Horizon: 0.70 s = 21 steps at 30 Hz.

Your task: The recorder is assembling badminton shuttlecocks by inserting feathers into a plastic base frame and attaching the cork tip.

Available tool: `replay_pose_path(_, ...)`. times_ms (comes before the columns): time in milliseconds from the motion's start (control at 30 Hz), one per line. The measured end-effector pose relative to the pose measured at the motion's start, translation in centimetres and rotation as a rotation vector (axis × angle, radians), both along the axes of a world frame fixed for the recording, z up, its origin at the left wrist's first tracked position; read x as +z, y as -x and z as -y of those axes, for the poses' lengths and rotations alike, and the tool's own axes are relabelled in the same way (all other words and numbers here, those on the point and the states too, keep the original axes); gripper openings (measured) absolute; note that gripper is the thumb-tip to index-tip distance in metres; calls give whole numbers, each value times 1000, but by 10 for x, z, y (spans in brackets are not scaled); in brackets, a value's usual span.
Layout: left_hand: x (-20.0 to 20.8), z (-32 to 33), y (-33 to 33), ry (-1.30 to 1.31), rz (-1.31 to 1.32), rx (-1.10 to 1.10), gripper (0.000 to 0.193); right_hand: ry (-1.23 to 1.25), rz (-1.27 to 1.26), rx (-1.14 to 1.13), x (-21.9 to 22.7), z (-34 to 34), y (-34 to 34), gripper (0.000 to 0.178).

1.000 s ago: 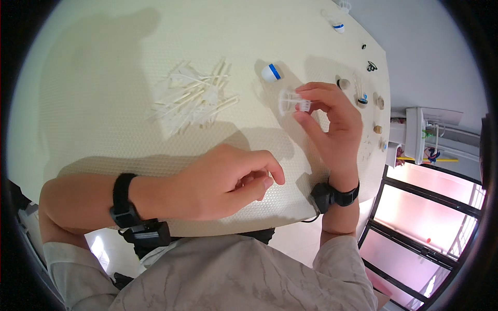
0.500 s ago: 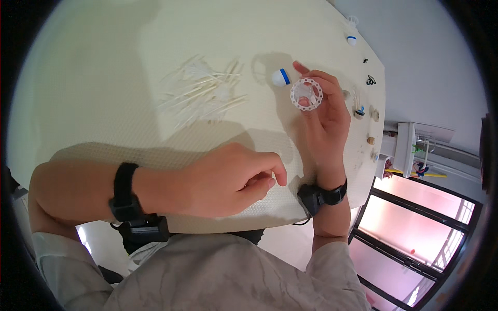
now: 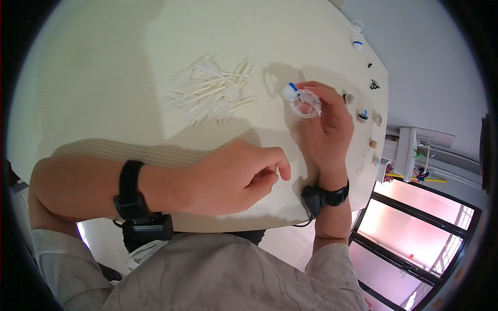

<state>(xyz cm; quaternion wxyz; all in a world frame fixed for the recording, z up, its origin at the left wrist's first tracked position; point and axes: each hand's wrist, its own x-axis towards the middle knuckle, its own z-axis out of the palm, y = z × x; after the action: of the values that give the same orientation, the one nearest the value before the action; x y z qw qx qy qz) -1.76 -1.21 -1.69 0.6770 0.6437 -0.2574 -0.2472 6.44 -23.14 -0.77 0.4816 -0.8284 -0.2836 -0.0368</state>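
Cage (image 3: 306, 104) in right hand (image 3: 334, 122)

Light, even grip advisable; thin ribs probably flex. Right fingers and thumb close round the cage, above the table (image 3: 129, 67). Blue-banded cap (image 3: 289, 93) beside it; contact unclear. Left hand (image 3: 228, 179): loosely curled, can't tell whether empty.

Your openwork cage (image 3: 305, 99) looks like translucent plastic, your tabletop (image 3: 114, 78) finely dimpled, and your shirt (image 3: 223, 274) matt cloth.

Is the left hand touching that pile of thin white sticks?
No, the left hand is loosely curled nearer the body, and the table shows between it and the thin white sticks.
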Motion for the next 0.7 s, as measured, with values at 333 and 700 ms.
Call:
replay_pose_path(333, -1, -2, 0, -114, 82, -74, 12, -252, -105, 67, 5, -4, 10, 37)
replay_pose_path(700, 4, -2, -6, -161, 128, -164, 9, 114, -20, 13, 6, -11, 0, 32)
